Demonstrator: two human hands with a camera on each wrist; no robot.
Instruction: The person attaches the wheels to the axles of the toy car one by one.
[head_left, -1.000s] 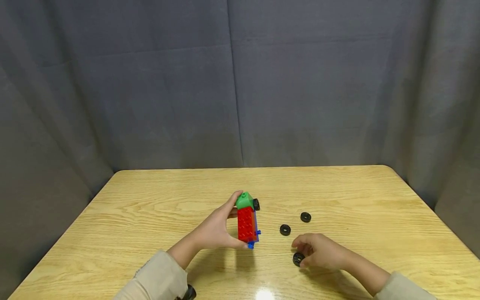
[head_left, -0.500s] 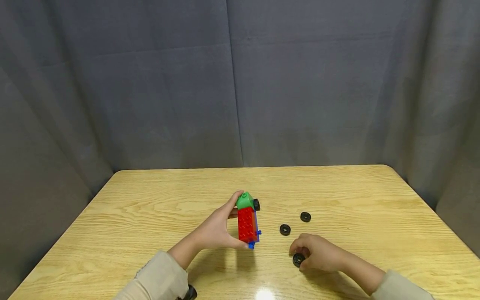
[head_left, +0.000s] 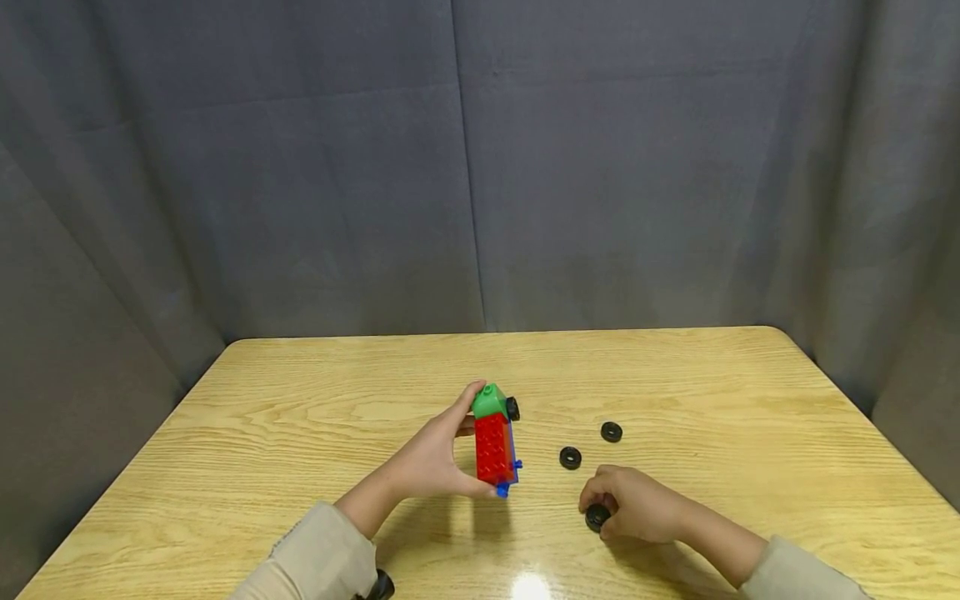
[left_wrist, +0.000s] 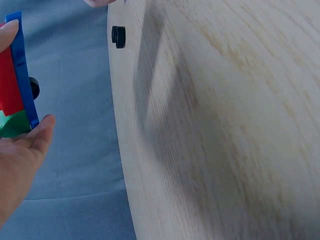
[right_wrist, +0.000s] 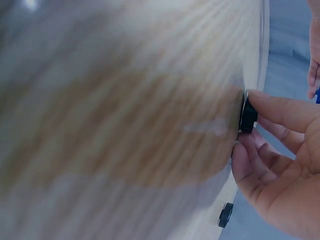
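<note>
My left hand (head_left: pixel 431 454) holds a toy truck (head_left: pixel 492 447) above the table, gripping it end to end between thumb and fingers. The truck has a green cab, a red studded block and a blue base. One black wheel (head_left: pixel 513 408) sits beside the cab, and bare blue pegs stick out near the other end. In the left wrist view, the blue base (left_wrist: pixel 22 70) shows edge-on. My right hand (head_left: pixel 637 504) pinches a loose black toy wheel (head_left: pixel 597 518) at the table surface. In the right wrist view, the thumb and fingers are on opposite edges of that wheel (right_wrist: pixel 248 116).
Two more loose black wheels, one nearer (head_left: pixel 570 458) and one farther (head_left: pixel 611 432), lie flat beyond my right hand. The wooden table (head_left: pixel 300 400) has a grey curtain (head_left: pixel 360 208) behind it. A black object (head_left: pixel 381 585) shows at my left cuff.
My right hand's fingers have moved in around the loose wheel and now pinch it; the wheel stays in place. The left hand and truck have barely moved.
</note>
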